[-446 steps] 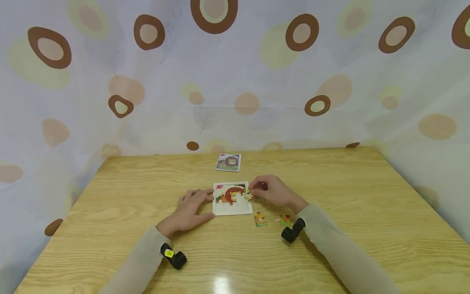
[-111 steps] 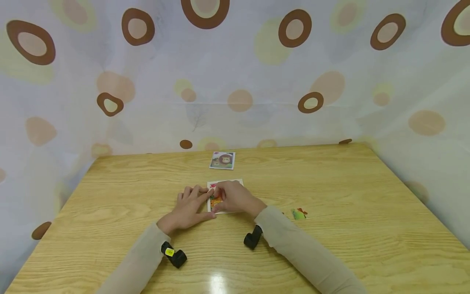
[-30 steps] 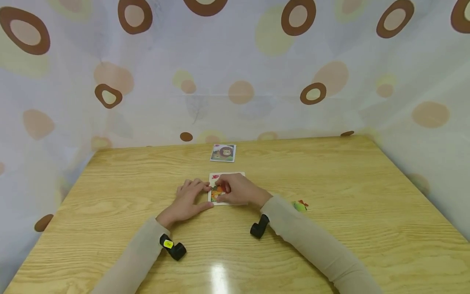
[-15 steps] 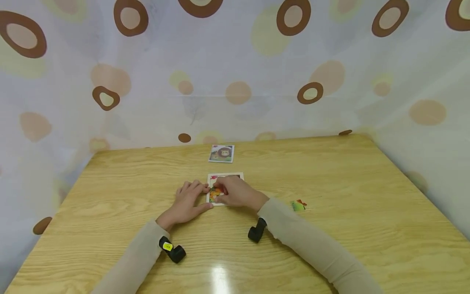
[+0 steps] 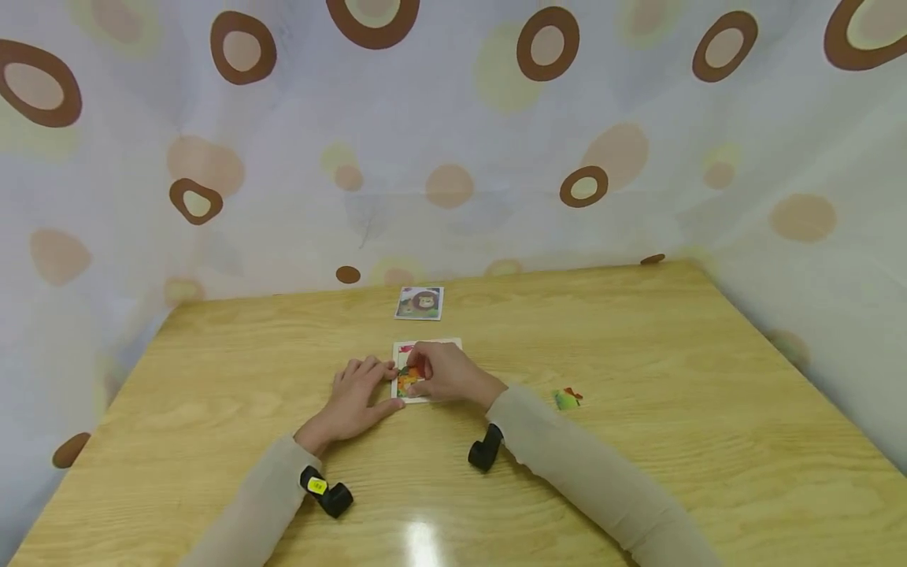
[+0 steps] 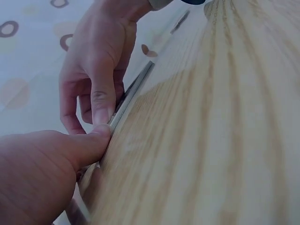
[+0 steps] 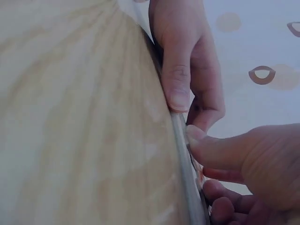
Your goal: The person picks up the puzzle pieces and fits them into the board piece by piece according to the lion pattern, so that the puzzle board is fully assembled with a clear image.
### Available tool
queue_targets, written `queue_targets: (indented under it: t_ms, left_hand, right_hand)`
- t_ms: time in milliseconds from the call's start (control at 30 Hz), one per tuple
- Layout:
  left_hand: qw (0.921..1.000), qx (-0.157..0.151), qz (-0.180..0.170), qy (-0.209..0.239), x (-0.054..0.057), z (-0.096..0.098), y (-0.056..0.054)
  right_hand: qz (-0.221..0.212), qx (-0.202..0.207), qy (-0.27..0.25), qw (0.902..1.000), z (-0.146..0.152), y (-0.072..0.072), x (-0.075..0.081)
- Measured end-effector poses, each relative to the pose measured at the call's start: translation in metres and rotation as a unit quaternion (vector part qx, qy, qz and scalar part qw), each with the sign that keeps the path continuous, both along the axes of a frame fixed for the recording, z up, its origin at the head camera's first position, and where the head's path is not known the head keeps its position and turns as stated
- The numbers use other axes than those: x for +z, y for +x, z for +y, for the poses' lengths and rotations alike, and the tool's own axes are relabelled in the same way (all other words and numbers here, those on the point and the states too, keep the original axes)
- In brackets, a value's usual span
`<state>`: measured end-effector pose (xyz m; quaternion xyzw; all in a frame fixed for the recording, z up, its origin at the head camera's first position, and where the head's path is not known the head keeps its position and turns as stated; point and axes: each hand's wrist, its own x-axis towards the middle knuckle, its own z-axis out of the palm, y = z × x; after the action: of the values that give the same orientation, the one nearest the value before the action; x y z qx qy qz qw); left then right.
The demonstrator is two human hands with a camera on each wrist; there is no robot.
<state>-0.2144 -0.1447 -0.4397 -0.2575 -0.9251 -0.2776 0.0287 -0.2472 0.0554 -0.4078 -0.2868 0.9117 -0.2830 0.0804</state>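
Note:
A white-bordered jigsaw tray (image 5: 453, 342) lies on the table, partly hidden under my right hand (image 5: 449, 372). My right thumb and index finger are bent toward each other over an orange and green puzzle piece (image 5: 407, 383) at the tray's lower left, pinching at its edges. My left hand (image 5: 352, 400) lies with spread fingers along the left side, thumb at the near left corner. In the left wrist view the thumb tip touches the tray's rim (image 6: 126, 101). In the right wrist view both thumbs come close together at the rim (image 7: 180, 140).
One loose green and red puzzle piece (image 5: 568, 398) lies on the table to the right. Behind the tray is a square lion picture card (image 5: 420, 303). The wooden table (image 5: 638, 339) ends at a patterned cloth (image 5: 453, 118) at the back and sides.
Over the last second both hands stay at the tray, and the view shifts slightly. Since 14.9 s ago, the right hand has moved left over the tray; one loose piece is visible instead of two.

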Motion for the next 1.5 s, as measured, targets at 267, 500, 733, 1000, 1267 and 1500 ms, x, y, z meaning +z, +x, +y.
queue_targets:
  t_ms: [267, 500, 733, 1000, 1267, 1500]
  left_hand:
    - [0.9996, -0.005, 0.0, 0.026, 0.0, 0.005, 0.001]
    - [0.9998, 0.009, -0.011, 0.014, -0.002, 0.004, 0.001]
    - [0.9998, 0.006, -0.015, 0.014, -0.002, 0.004, 0.003]
    - [0.9999, 0.013, -0.006, 0.007, -0.001, 0.004, 0.004]
    - [0.9997, 0.021, -0.006, 0.012, -0.003, 0.003, 0.005]
    - [0.9997, 0.019, 0.0, 0.017, -0.005, 0.0, 0.004]
  right_hand:
    - [0.013, 0.046, 0.022, 0.9986, 0.009, 0.002, 0.008]
    - [0.0, 0.089, -0.015, 0.9959, 0.041, -0.005, 0.014]
    - [-0.005, 0.096, -0.029, 0.9949, 0.096, -0.001, 0.02]
    - [-0.026, 0.078, -0.015, 0.9965, 0.144, 0.014, 0.019]
    - [-0.051, 0.112, 0.013, 0.9924, 0.165, 0.031, 0.01]
    - [-0.06, 0.109, 0.002, 0.9922, 0.16, 0.034, 0.009]
